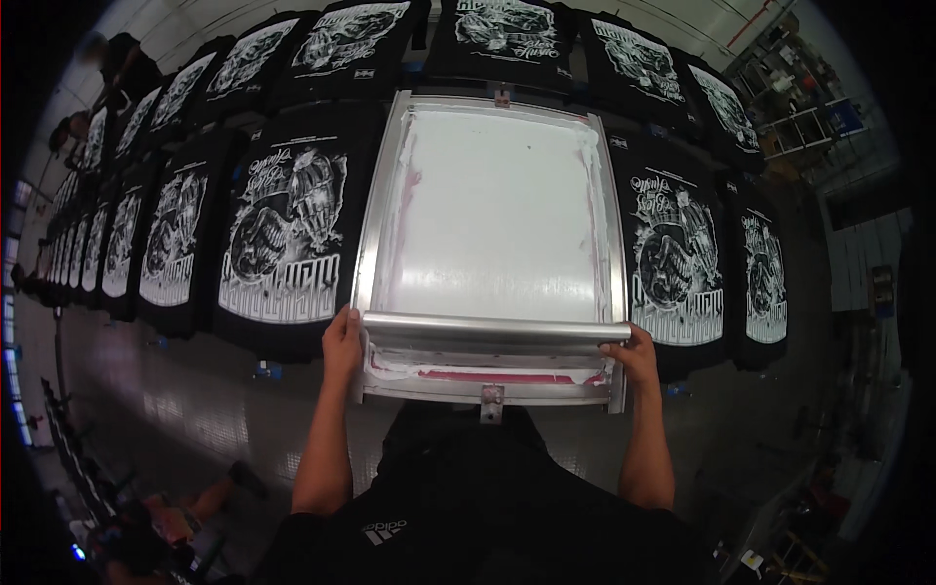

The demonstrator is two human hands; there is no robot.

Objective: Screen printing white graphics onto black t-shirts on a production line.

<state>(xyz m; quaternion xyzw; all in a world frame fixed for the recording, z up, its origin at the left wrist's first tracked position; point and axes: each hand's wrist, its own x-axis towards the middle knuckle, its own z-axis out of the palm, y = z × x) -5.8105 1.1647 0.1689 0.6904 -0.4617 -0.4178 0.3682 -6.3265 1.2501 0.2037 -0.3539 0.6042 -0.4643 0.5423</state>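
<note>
A screen-printing frame (pixel 370 234) with metal sides lies in front of me, its mesh (pixel 487 214) coated with white ink. Across its near part runs a long silvery squeegee (pixel 495 332). My left hand (pixel 341 341) is closed around the squeegee's left end, beside the frame's left rail. At the other end, my right hand (pixel 632 355) grips it with the thumb on the near side. White ink is smeared along the mesh edges, and a reddish strip (pixel 497 376) shows between the squeegee and the near rail. A metal bracket (pixel 491 400) sits at the middle of that rail.
Black T-shirts with white prints lie on boards at both sides, such as a left shirt (pixel 283 219) and a right shirt (pixel 675 249). More shirts line the far row. Another person (pixel 127 63) stands far left; a person's legs (pixel 210 497) show lower left. Cluttered shelves (pixel 799 127) stand right.
</note>
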